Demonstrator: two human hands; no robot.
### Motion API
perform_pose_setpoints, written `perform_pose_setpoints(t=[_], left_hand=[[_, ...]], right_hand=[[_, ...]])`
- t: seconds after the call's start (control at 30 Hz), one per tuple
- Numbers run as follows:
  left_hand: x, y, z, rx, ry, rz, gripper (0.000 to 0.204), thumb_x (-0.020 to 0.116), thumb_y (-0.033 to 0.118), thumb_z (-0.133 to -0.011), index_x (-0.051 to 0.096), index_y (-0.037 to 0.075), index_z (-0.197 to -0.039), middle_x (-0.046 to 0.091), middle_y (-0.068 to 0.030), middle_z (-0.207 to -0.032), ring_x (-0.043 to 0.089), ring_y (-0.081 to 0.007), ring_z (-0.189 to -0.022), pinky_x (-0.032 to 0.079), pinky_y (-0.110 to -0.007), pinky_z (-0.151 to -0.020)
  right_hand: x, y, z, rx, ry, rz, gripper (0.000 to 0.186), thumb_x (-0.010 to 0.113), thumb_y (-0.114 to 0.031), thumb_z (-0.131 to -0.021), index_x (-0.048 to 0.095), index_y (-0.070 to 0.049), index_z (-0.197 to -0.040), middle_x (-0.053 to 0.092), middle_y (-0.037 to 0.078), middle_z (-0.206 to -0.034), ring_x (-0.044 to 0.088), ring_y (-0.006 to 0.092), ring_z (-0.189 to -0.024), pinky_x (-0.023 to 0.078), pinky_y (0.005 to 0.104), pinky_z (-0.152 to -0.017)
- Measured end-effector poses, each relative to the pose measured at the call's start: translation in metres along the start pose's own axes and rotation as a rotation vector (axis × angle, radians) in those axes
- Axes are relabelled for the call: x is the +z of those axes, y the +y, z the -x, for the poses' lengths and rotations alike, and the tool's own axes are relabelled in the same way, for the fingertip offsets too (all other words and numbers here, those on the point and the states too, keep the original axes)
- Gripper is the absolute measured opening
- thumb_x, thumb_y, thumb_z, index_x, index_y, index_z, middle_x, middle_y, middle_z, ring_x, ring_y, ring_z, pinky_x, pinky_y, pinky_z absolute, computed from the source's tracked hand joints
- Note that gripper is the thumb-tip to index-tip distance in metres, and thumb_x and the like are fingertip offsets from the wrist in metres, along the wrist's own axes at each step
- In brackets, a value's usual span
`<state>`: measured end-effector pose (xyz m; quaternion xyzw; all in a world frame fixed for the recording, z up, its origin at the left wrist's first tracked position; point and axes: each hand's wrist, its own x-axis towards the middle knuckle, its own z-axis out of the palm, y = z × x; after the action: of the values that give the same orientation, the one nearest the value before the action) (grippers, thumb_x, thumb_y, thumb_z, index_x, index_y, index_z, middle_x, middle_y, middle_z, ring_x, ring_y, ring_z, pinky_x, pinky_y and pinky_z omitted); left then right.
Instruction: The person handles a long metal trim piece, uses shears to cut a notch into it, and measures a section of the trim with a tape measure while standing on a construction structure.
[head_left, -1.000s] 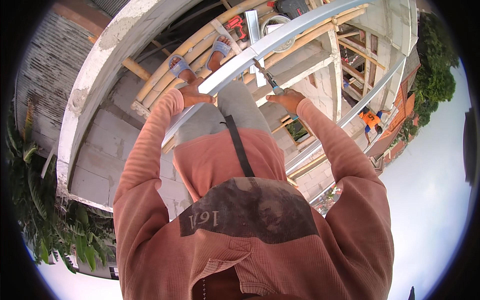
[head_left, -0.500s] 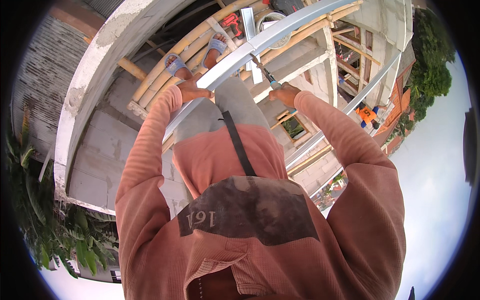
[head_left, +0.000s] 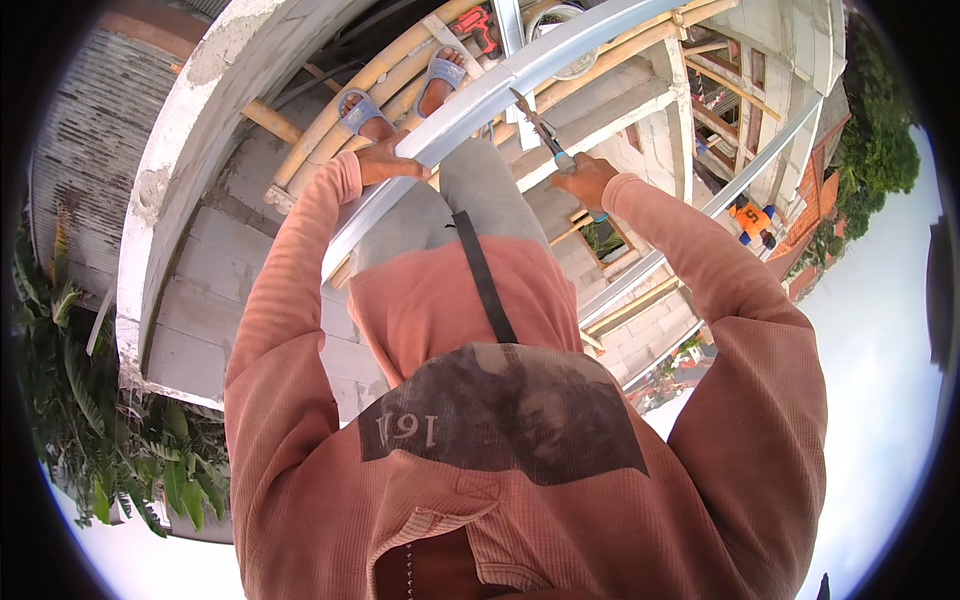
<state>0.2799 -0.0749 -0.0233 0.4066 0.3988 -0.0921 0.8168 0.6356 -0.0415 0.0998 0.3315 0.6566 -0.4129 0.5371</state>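
A long silver metal channel crosses in front of me, running from lower left to upper right. My left hand is closed on its near left part, thumb along the top. In my right hand is a pair of tin snips, gripped by blue-grey handles with the jaws pointing up and left. The snips' tips overlap the channel's lower edge, close to a seam; whether they touch it I cannot tell.
My sandalled feet stand on bamboo poles beyond the channel. Near them are a red power tool and a white bucket. A concrete wall curves along the left. Far right, a person in an orange shirt bends over.
The snips' jaws have shifted slightly at the channel's edge and show more plainly. My left hand keeps its hold on the channel. The whole view has shifted a little.
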Motion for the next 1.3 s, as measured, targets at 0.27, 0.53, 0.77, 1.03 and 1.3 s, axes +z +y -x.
perform_pose_setpoints(t=[0.27,0.53,0.77,1.03,1.3], left_hand=[[-0.001,0.015,0.008,-0.049,-0.028,0.005,0.107,0.072,0.059,-0.069,0.033,0.001,-0.150,0.049,-0.0242,-0.141,0.045,-0.0348,-0.133,0.034,-0.041,-0.111],[0.008,0.014,0.008,-0.032,-0.001,-0.032,0.099,0.071,0.057,-0.073,0.036,0.002,-0.147,0.049,-0.0242,-0.139,0.046,-0.0350,-0.132,0.035,-0.042,-0.110],[0.015,0.010,0.007,-0.021,0.036,-0.025,0.091,0.073,0.054,-0.073,0.043,0.001,-0.140,0.052,-0.0223,-0.132,0.048,-0.0341,-0.126,0.036,-0.041,-0.108],[0.024,-0.010,-0.003,-0.007,0.096,-0.026,0.092,0.073,0.054,-0.073,0.042,0.000,-0.141,0.052,-0.0226,-0.132,0.047,-0.0341,-0.127,0.035,-0.040,-0.108],[0.022,0.004,0.003,-0.062,0.069,-0.090,0.091,0.071,0.055,-0.072,0.042,0.003,-0.142,0.054,-0.0261,-0.132,0.049,-0.0386,-0.127,0.038,-0.043,-0.107]], right_hand=[[-0.019,0.050,0.009,0.238,-0.138,-1.066,0.054,0.075,-0.053,-0.076,0.065,-0.008,-0.104,0.056,0.006,-0.088,0.055,0.0168,-0.076,0.048,0.0305,-0.074],[-0.025,0.035,0.007,0.296,-0.123,-1.145,0.064,0.074,-0.070,-0.074,0.066,-0.011,-0.098,0.054,0.003,-0.082,0.054,0.0156,-0.071,0.045,0.0304,-0.067],[-0.013,0.043,0.001,0.380,-0.243,-0.919,0.086,0.070,-0.067,-0.072,0.061,-0.008,-0.134,0.058,0.019,-0.127,0.060,0.0284,-0.103,0.045,0.0396,-0.090],[0.009,0.030,0.000,0.456,0.017,-0.782,0.081,0.071,-0.046,-0.076,0.048,-0.001,-0.139,0.064,0.025,-0.121,0.062,0.0371,-0.114,0.047,0.0457,-0.097],[0.018,0.020,0.004,0.399,0.141,-0.578,0.061,0.064,-0.048,-0.084,0.053,0.001,-0.118,0.068,0.028,-0.099,0.066,0.0405,-0.098,0.050,0.0445,-0.088]])
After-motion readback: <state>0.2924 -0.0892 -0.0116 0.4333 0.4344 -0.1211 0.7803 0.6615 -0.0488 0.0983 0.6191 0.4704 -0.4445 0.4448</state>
